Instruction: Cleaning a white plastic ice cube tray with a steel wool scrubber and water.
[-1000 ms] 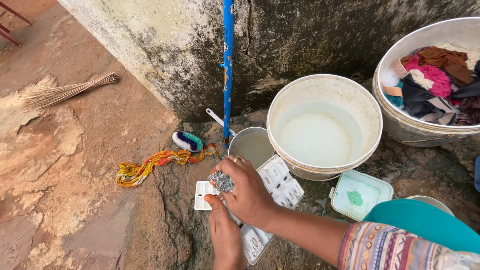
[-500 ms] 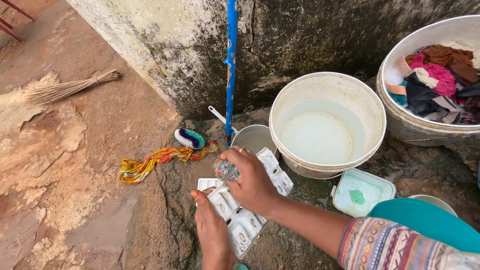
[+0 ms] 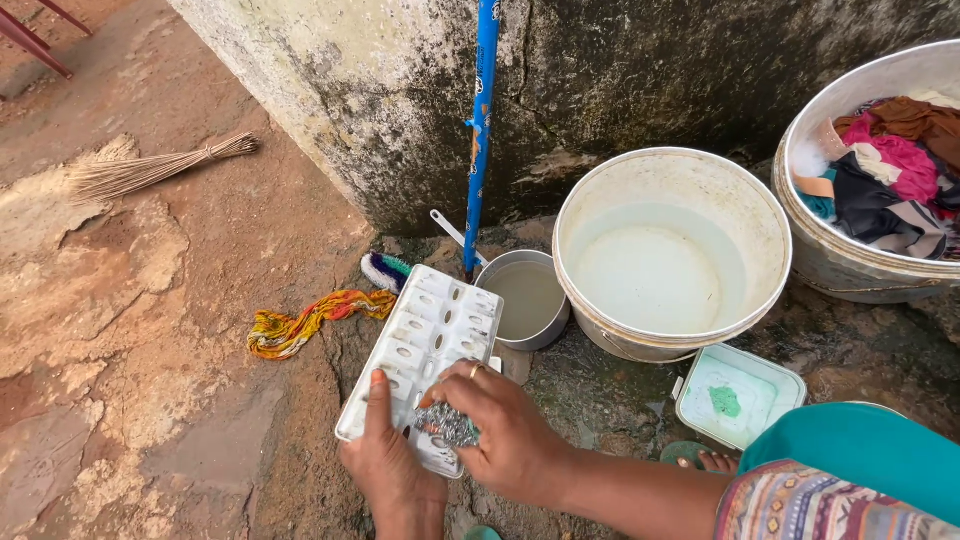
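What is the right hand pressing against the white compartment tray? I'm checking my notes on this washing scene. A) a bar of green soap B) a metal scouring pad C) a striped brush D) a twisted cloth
B: the right hand grips a crinkled silvery metal scouring pad against the near end of the white tray, which the left hand steadies at its edge.

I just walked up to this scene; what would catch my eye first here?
Low in the middle, the left hand steadies a white ice cube tray while the right hand presses a silvery metal scrubber against it. Beside them stands a big white bucket of cloudy water, and a metal tub of colourful clothes sits at the far right.
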